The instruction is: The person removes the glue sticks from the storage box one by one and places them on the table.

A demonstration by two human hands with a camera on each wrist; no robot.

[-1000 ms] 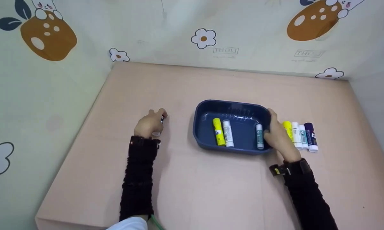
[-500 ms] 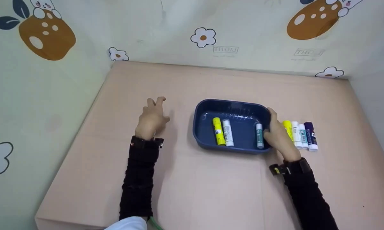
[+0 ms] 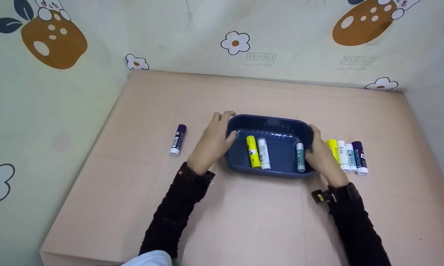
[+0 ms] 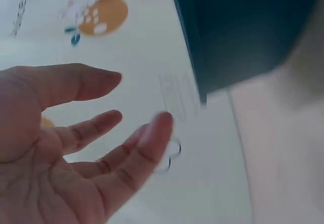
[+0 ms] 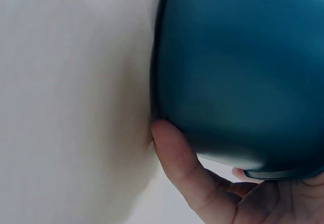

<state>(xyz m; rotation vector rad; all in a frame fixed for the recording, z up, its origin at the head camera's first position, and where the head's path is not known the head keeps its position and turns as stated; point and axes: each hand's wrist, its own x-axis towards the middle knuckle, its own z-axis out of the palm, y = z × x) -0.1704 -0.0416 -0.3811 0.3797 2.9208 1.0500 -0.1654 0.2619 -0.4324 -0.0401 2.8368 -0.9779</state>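
A dark blue plastic box point(image 3: 281, 125) sits mid-table holding a yellow glue stick point(image 3: 253, 152), a white glue stick point(image 3: 264, 153) and a teal-labelled glue stick point(image 3: 300, 157). My left hand point(image 3: 214, 141) is at the box's left end, thumb overlapping the rim in the head view. In the left wrist view its fingers point(image 4: 157, 138) spread in a loose curve, a gap away from the box wall point(image 4: 223, 67). The right hand point(image 3: 323, 159) grips the box's right end, thumb over the rim and a finger point(image 5: 177, 155) against the outside. Left of the left hand lies a dark purple glue stick point(image 3: 178, 140).
Right of the box a row of several glue sticks lies side by side: yellow point(image 3: 332, 149), white point(image 3: 342, 156), teal-labelled point(image 3: 350, 157) and dark purple point(image 3: 359, 157). Patterned wall coverings point(image 3: 192, 37) border the beige table point(image 3: 259, 214) at the back and left.
My left hand let go of the dark purple glue stick, leaving it on the table, rose, then moved right to the box's left end. The right hand stayed on the box.
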